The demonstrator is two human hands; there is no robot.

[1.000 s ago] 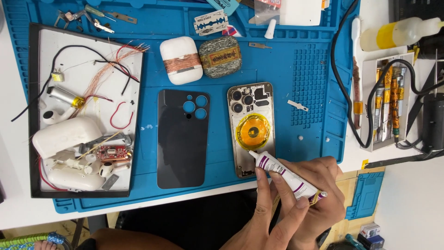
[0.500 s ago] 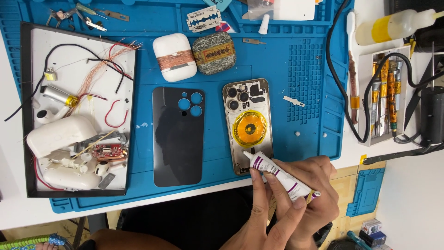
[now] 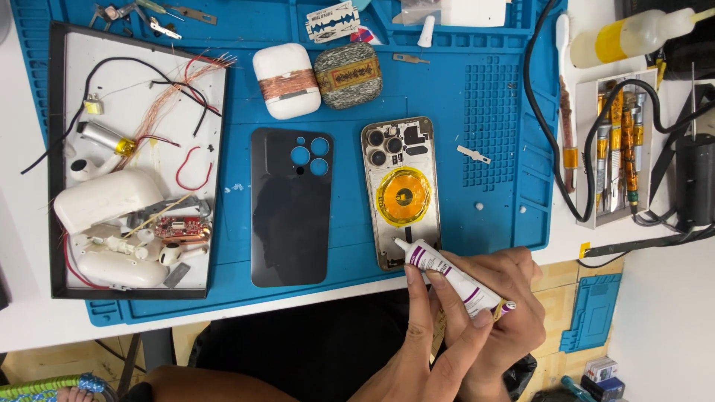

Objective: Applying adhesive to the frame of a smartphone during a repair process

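Blue mat, phone frame near front edge, both hands gripping glue tube

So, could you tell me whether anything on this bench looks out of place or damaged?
Nothing looks spilled. The open phone frame lies slightly askew beside its detached back glass. The tray holds dismantled white earbud cases and loose wires. Both hands hold a glue tube at the frame's lower edge.

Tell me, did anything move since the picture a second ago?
Hardly anything. Both hands, left hand and right hand, keep their grip on the small white glue tube, its nozzle still at the bottom edge of the open phone. The black back cover and blue mat stayed as they were.
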